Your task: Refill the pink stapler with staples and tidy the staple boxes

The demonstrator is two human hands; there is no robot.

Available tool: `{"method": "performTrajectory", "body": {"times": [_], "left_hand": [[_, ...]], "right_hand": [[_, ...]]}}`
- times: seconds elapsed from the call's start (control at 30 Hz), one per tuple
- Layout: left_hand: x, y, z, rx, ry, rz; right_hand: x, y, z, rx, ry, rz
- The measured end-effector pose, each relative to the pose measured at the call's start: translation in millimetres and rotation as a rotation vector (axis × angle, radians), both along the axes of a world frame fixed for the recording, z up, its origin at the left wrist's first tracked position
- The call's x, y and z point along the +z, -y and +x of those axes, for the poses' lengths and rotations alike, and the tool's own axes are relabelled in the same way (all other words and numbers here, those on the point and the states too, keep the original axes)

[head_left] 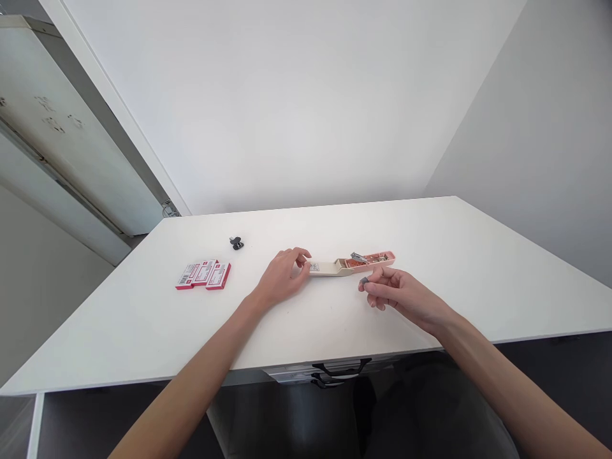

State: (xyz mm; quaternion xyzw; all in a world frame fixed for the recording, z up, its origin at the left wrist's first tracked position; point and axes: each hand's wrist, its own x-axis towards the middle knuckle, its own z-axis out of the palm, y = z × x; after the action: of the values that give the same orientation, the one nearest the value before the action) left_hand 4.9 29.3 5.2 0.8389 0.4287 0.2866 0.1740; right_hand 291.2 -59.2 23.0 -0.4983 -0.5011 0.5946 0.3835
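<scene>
Behind the white bench (191, 331) stood a white wall (306, 95). Mid-bench lay a long, open plastic case (341, 268), cream lid (327, 270) left, pink tray (391, 257) right. The left hand's (285, 274) fingers gripped the lid; the right hand's (399, 294) gripped a small dark-grey piece (364, 280). A slack pinch could drop that piece; a tugged lid could spill the tray's silver metal tool (359, 258).

Cream-and-pink hinged case (329, 269) lay open (metal bits (358, 257) in the pink half (391, 257)). Small dark-grey piece (364, 280) was held nearby.
</scene>
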Motion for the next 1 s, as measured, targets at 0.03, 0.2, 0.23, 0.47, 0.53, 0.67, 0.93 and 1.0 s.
{"method": "performTrajectory", "body": {"times": [0.03, 0.2, 0.23, 0.47, 0.53, 0.67, 0.93, 1.0], "left_hand": [[-0.5, -0.2, -0.2, 0.002, -0.001, -0.002], [-1.5, -0.8, -0.2, -0.011, -0.004, -0.002], [-1.3, -0.7, 0.0, -0.015, -0.002, 0.001], [-0.3, -1.3, 1.9, -0.034, -0.005, -0.022], [-1.0, -2.1, 1.9, -0.029, -0.001, -0.038], [-2.4, -3.4, 1.0, -0.021, 0.0, -0.072], [-1.7, -4.9, 0.2, 0.001, -0.036, -0.054], [-1.3, -5.1, 0.6, 0.01, -0.043, -0.054]], "right_hand": [[-0.7, 0.2, 0.5, 0.007, 0.002, 0.009], [2.0, 1.4, 1.3, 0.02, 0.063, 0.057], [3.7, 1.0, 1.2, 0.011, 0.098, 0.073], [15.9, -15.3, 6.6, -0.137, 0.538, 0.371], [20.7, -23.7, 10.3, -0.161, 0.662, 0.45], [32.0, -41.3, 16.7, -0.134, 0.826, 0.512], [42.0, -60.8, 16.7, 0.009, 0.942, 0.413], [41.7, -63.5, 16.3, 0.022, 0.946, 0.404]]}}
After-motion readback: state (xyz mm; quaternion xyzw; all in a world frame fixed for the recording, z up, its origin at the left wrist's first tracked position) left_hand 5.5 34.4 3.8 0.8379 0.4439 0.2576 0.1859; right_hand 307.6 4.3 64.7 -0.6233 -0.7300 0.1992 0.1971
